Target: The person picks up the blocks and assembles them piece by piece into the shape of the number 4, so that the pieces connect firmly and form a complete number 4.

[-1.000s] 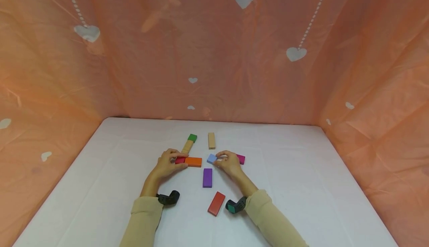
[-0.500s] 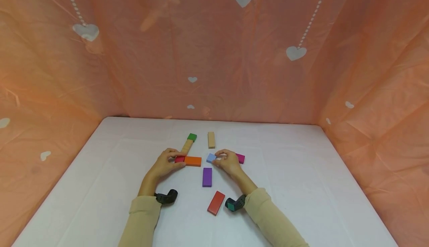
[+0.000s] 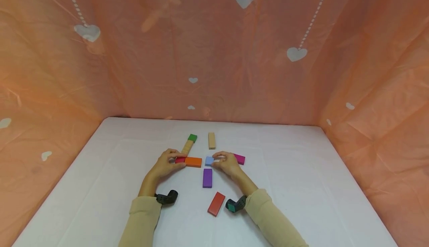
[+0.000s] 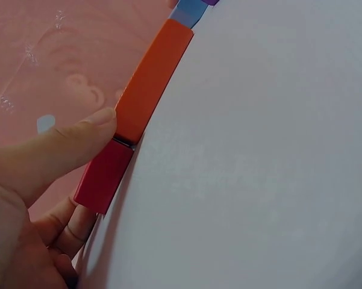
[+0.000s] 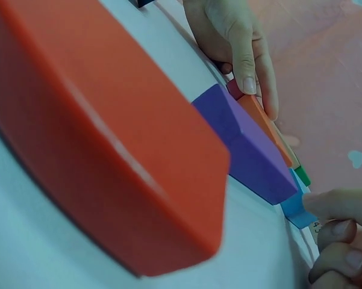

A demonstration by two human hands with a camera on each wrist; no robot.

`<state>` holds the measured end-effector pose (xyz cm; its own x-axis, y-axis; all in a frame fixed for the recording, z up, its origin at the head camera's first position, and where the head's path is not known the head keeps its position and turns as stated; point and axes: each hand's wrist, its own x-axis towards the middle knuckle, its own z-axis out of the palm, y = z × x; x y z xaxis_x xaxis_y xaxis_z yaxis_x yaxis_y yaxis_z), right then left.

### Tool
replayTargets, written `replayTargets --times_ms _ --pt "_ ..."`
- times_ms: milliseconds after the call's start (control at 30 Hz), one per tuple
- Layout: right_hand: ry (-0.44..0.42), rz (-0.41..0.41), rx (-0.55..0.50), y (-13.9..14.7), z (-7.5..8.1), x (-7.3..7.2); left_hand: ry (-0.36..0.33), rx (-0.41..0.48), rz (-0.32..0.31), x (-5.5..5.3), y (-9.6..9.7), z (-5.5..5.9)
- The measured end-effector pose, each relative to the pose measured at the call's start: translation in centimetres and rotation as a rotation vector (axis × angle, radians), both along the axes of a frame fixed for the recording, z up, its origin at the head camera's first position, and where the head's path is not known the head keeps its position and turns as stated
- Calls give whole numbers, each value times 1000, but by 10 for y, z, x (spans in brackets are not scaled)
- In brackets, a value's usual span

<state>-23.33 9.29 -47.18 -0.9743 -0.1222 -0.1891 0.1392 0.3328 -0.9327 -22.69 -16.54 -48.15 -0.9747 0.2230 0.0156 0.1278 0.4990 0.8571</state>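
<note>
My left hand (image 3: 166, 162) holds a crimson block (image 4: 105, 177) at the left of the layout, thumb along the near side and fingers at the far side. The thumb tip also reaches the end of an orange block (image 3: 193, 162), which lies end to end with the crimson one. My right hand (image 3: 229, 164) pinches a small light blue block (image 3: 209, 160) between thumb and finger, just right of the orange block with a narrow gap. In the right wrist view the thumb presses that blue block (image 5: 298, 205) while the other fingers are curled. A magenta block (image 3: 239, 159) lies partly hidden behind the right hand.
Plain wooden pieces (image 3: 187, 147) slant back from the crimson block to a green block (image 3: 192, 138). Another wooden block (image 3: 212, 141) lies at the back. A purple block (image 3: 207, 178) and a red block (image 3: 216, 204) lie nearer on the white table (image 3: 285, 187).
My right hand has shifted slightly left with the light blue block, which has turned from slanted to nearly in line with the orange block. My left hand has barely moved.
</note>
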Motion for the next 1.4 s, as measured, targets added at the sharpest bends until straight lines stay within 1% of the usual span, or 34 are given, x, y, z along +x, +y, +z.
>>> replayTargets --times_ms 133,300,467,667,767,833,1000,1067,1100,1300,1400 --pt "-6 10 -21 -1 0 3 -20 -18 0 1 0 -3" --pt "0 42 -39 -1 -2 4 -20 -26 2 2 1 -3" --pt "-2 66 -49 -1 -2 3 -34 -9 9 2 1 -3" --pt "-11 74 -43 -2 -3 0 -18 -2 3 2 0 -1" --pt "-6 71 -39 -2 -1 -2 1 7 6 0 -1 1" --pt "-8 64 -40 -2 -1 -2 24 -8 -6 -1 0 1" --pt "-22 48 -70 -2 0 0 19 -22 -13 -3 1 0" --pt "-18 43 -79 -3 0 1 5 -8 -2 -3 1 -1" --pt "-17 42 -82 -3 0 1 12 -14 -5 -3 1 -1" --pt "-39 31 -81 -6 0 3 20 -25 -8 -1 0 -1" --pt "-44 30 -82 -7 -1 3 10 -16 -6 -1 -1 -1"
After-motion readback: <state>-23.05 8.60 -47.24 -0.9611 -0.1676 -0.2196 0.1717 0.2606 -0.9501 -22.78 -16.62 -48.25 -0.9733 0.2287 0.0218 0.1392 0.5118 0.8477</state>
